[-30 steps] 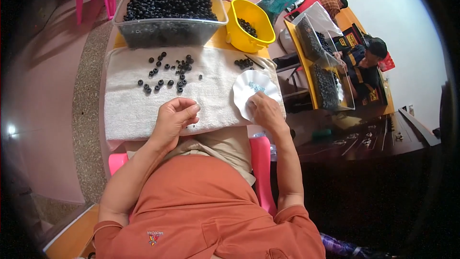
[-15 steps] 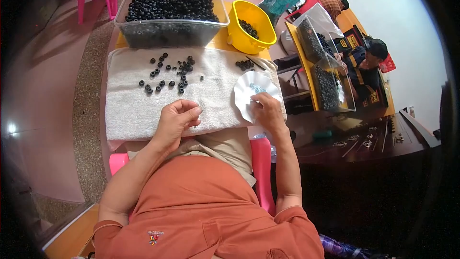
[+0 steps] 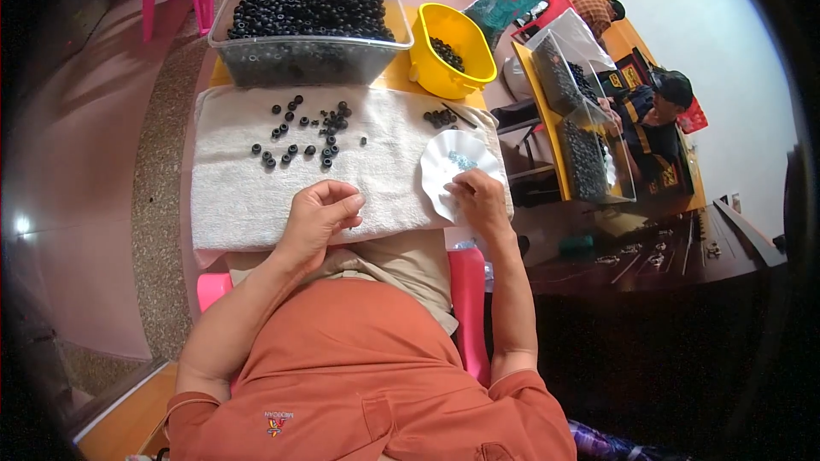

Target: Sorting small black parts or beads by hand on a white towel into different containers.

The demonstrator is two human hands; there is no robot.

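My left hand (image 3: 323, 215) hovers over the near edge of a white towel (image 3: 248, 188), its thumb and fingertips pinched together. Whatever lies between them is too small to make out. My right hand (image 3: 482, 202) reaches over a white wavy-rimmed dish (image 3: 436, 169), its fingers drawn together at the near side of the dish. Small pale-blue clear pieces (image 3: 462, 159) lie in the dish just beyond those fingertips; what they pinch is hidden. Loose black round parts with holes (image 3: 327, 152) are scattered on the towel beyond my left hand.
Behind the towel stand a clear bin (image 3: 312, 68) full of black parts and a yellow tub (image 3: 453, 51) holding more. A small black pile (image 3: 440, 118) and a thin dark stick (image 3: 459, 115) lie beyond the dish. On the right, a person (image 3: 653, 119) sits by clear bins (image 3: 589, 154).
The whole view has shifted slightly to the right. Both hands keep nearly the same places and finger positions; a tiny dark speck under my left fingers no longer shows.
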